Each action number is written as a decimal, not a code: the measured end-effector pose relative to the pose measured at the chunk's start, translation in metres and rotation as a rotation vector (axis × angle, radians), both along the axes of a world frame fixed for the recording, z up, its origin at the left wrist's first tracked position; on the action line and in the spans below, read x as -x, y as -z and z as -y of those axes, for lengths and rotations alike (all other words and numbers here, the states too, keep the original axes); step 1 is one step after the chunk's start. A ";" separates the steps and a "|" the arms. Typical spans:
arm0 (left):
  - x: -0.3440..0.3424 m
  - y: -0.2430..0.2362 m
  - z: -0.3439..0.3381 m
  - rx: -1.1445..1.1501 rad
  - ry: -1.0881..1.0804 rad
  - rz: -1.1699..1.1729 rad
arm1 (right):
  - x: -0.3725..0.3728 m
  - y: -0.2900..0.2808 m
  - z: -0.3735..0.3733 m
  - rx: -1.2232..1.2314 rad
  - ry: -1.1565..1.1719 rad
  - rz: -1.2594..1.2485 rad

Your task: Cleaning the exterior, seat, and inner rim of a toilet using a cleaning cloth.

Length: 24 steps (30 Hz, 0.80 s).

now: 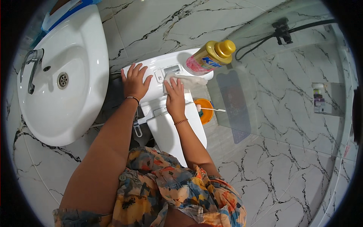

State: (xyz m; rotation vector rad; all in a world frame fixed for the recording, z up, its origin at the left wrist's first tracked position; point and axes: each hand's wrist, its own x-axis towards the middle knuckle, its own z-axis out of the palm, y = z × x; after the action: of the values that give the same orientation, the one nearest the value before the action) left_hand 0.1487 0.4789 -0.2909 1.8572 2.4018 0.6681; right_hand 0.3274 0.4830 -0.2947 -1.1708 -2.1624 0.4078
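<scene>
Light, limp and easily bunched by the look of it, a white cloth (193, 81) lay on the toilet cistern lid (166, 58) beneath the right grip (175, 100), its fingers outstretched over the fabric rather than closed. The left grip (135, 84) rested splayed on the lid. The cloth's loose end (beside a gold-capped bottle (212, 54)) seemed the handiest hold. It appeared plain, thin and creased.

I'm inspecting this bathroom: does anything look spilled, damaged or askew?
Nothing clearly stands out. The gold-capped bottle on the toilet tank appears slanted, but the fisheye view may cause that. The cloth under the right hand is crumpled; no spill shows.
</scene>
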 end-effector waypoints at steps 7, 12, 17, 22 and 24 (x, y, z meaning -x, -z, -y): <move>0.003 0.002 0.001 0.011 -0.010 -0.083 | -0.020 0.027 -0.002 0.000 0.160 -0.105; 0.005 0.004 0.000 -0.018 0.005 -0.086 | 0.023 0.031 0.038 -0.023 -0.117 -0.089; 0.009 0.009 0.001 -0.049 0.001 -0.083 | 0.006 0.024 0.023 -0.104 -0.194 -0.015; 0.004 0.002 0.000 -0.019 -0.001 -0.085 | -0.027 0.030 0.002 0.033 0.252 -0.196; 0.006 0.003 0.000 -0.020 -0.003 -0.093 | -0.017 0.030 0.012 0.019 0.234 -0.101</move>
State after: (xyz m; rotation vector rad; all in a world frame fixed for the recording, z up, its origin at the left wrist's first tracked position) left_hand 0.1432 0.4793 -0.2936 1.9349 2.4626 0.6224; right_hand 0.3445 0.4712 -0.3244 -1.3661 -1.9132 0.3765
